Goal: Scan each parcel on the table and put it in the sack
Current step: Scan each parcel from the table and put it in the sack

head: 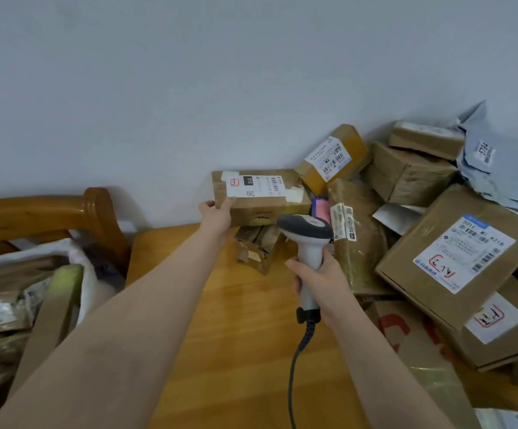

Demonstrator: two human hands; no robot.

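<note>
My left hand [217, 216] grips the left end of a brown cardboard parcel [264, 209] with a white barcode label, held above the table near the wall. My right hand [316, 280] grips the handle of a white and grey barcode scanner [305, 235], whose head sits just below and in front of that parcel. The scanner's dark cable [295, 373] hangs down toward me. At the left stands the white sack [87, 274], open, with several parcels inside.
A pile of several brown boxes and grey mailer bags [455, 218] covers the right side of the wooden table [236, 335]. A small taped box [259, 247] lies under the held parcel. A wooden chair back [66, 212] stands behind the sack.
</note>
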